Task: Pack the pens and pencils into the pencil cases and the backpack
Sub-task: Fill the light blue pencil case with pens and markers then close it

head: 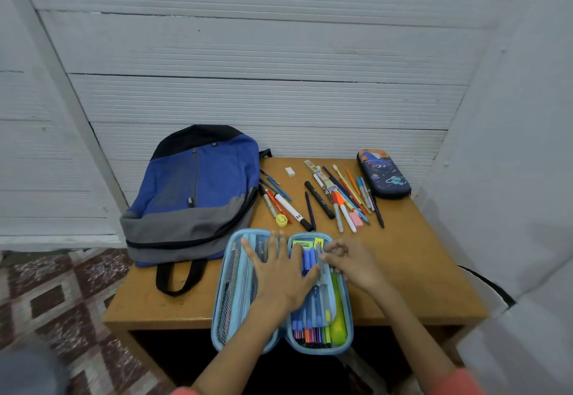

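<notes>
A light blue pencil case lies open at the table's front edge, its right half full of pens and markers. My left hand rests flat across the case's middle, fingers spread. My right hand is over the right half, fingertips pinching a pale pen among the blue ones. Loose pens and pencils lie in a heap behind the case. A second, dark blue space-print pencil case sits closed at the back right. The blue and grey backpack lies at the back left.
A white eraser, a yellow sharpener and a pink eraser lie among the pens. The small wooden table stands against a white ribbed wall. A patterned rug covers the floor to the left.
</notes>
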A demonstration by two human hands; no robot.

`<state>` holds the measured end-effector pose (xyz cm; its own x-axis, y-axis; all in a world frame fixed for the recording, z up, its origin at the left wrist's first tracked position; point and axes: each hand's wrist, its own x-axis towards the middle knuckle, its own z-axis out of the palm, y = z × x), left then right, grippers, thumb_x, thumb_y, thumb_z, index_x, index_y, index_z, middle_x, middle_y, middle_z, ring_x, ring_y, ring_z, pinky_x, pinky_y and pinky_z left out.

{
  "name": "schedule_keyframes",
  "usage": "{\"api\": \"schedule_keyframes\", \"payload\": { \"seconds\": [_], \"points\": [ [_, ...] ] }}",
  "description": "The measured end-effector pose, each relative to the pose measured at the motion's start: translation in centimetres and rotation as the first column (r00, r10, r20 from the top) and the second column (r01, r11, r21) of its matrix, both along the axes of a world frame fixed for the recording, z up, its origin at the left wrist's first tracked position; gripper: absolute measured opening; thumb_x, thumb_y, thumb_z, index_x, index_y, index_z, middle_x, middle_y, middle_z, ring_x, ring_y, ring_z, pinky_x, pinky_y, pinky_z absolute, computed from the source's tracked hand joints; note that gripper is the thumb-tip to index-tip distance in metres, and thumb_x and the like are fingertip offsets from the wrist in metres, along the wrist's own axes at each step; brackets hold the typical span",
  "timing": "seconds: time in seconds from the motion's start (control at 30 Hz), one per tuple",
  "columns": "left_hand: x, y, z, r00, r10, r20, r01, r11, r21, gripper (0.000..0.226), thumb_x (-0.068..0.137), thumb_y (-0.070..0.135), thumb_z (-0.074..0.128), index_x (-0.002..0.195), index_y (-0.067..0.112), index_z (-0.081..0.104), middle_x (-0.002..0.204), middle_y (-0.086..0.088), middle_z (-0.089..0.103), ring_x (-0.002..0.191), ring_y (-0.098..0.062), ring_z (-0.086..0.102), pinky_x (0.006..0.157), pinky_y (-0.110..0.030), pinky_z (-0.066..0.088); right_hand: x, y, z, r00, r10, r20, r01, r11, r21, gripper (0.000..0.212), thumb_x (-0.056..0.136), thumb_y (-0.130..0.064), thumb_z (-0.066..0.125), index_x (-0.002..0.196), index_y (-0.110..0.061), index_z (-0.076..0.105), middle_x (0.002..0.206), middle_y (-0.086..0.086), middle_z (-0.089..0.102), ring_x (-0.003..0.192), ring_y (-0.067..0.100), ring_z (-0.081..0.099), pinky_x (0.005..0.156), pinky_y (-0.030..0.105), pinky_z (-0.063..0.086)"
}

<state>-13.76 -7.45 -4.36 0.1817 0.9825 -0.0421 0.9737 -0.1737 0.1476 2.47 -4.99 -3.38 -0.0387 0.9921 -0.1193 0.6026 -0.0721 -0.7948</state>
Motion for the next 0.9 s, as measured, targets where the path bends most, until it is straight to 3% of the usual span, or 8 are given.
{"api": "schedule_keyframes", "payload": {
  "seconds": [0.2,0.3,0.37,0.47,0.53,0.63,0.77,0.9],
  "points": [
    [-2.4,-0.2,0.7,0.981,0.045,0.190,-0.037,0.998,-0.045,0.053,0.096,0.061,0.018,0.141,0.037,0.033,0.162,0.001,0.003,0.149,-0.020,-0.006,0.105,-0.066,-0.021,-0.2,-0.4,-0.2,0.996,-0.028,0.086,0.026,0.999,0.029,0.014,0.087,-0.030,0.070,0.098,-0.022,0.069,0.076,-0.006,0.061,0.071,0.008,0.058,0.065,0.023,0.044],
    [-6.2,0.4,1.0,0.898,0.132,0.420,-0.180,0.981,0.076,0.037,0.099,0.045,0.037,0.133,0.033,0.045,0.152,0.005,0.032,0.143,-0.017,0.023,0.116,-0.054,0.011,0.2,-0.5,0.2,0.999,-0.002,0.039,0.001,1.000,0.022,0.009,0.087,-0.027,0.070,0.093,-0.022,0.070,0.079,-0.005,0.065,0.074,0.008,0.060,0.065,0.021,0.045],
    [-9.4,0.9,1.1,0.795,0.180,0.579,-0.285,0.954,0.096,0.030,0.095,0.029,0.051,0.124,0.023,0.055,0.134,-0.001,0.053,0.122,-0.019,0.046,0.102,-0.042,0.039,1.0,-0.2,-0.2,0.999,-0.047,0.027,0.045,0.997,0.059,0.009,0.087,-0.025,0.070,0.094,-0.021,0.070,0.085,-0.004,0.068,0.079,0.010,0.062,0.065,0.020,0.048],
    [-13.2,0.9,0.7,0.631,0.352,0.691,-0.372,0.919,-0.128,0.024,0.093,0.018,0.058,0.117,0.015,0.059,0.111,-0.004,0.063,0.094,-0.016,0.058,0.080,-0.031,0.047,1.7,0.0,-0.5,0.991,-0.127,-0.029,0.127,0.992,-0.011,0.015,0.088,-0.017,0.069,0.102,-0.018,0.066,0.090,0.000,0.067,0.066,0.011,0.061,0.048,0.018,0.048],
    [-14.3,0.9,-0.2,0.568,0.455,0.686,-0.307,0.890,-0.336,0.015,0.093,0.015,0.060,0.106,0.011,0.063,0.096,-0.007,0.066,0.083,-0.020,0.063,0.069,-0.033,0.053,1.7,0.0,-0.8,0.976,-0.161,-0.146,0.145,0.983,-0.113,0.019,0.088,-0.009,0.067,0.106,-0.011,0.064,0.088,0.008,0.069,0.056,0.014,0.060,0.045,0.021,0.050],
    [-14.6,1.1,-1.2,0.608,0.448,0.655,-0.225,0.889,-0.400,0.015,0.091,0.013,0.062,0.079,0.007,0.068,0.079,-0.010,0.068,0.079,-0.027,0.066,0.071,-0.039,0.056,1.4,-0.1,-0.7,0.947,-0.199,-0.253,0.160,0.973,-0.169,0.021,0.089,-0.003,0.065,0.109,-0.005,0.061,0.084,0.013,0.069,0.050,0.017,0.058,0.044,0.025,0.052],
    [-14.3,1.6,-0.3,0.644,0.418,0.640,-0.232,0.905,-0.357,0.027,0.090,0.011,0.062,0.063,0.008,0.061,0.061,-0.004,0.058,0.063,-0.019,0.057,0.058,-0.029,0.048,1.1,-0.3,-0.3,0.930,-0.231,-0.285,0.176,0.962,-0.207,0.021,0.088,-0.002,0.065,0.108,-0.005,0.059,0.082,0.014,0.069,0.048,0.015,0.059,0.045,0.027,0.053],
    [-13.9,3.0,2.2,0.762,0.318,0.564,-0.220,0.946,-0.237,0.027,0.090,0.020,0.062,0.077,-0.002,0.068,0.069,-0.014,0.065,0.066,-0.020,0.059,0.066,-0.035,0.051,0.9,-0.7,0.3,0.906,-0.269,-0.327,0.177,0.943,-0.283,0.024,0.088,0.002,0.064,0.109,-0.004,0.053,0.074,0.015,0.067,0.048,0.019,0.061,0.044,0.029,0.055]
  ]
}}
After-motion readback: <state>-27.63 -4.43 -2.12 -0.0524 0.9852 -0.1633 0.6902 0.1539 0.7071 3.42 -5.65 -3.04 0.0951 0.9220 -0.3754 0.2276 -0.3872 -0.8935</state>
